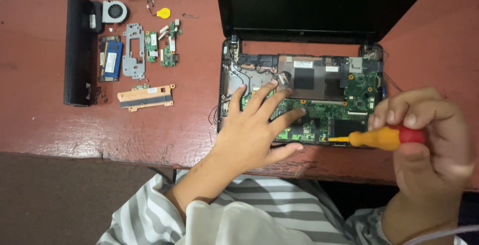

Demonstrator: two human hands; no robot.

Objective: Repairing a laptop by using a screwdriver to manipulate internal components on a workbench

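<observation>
One screwdriver [381, 138] in right hand [429, 135]

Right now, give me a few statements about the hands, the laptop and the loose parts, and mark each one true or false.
1. The right hand grips a screwdriver with a yellow and red handle. True.
2. The left hand lies flat on the opened laptop. True.
3. The laptop's screen is folded shut. False: it stands open.
4. The small fan sits inside the laptop. False: it lies on the table, left of the laptop.
5. The long black battery lies left of the loose parts. True.
</observation>
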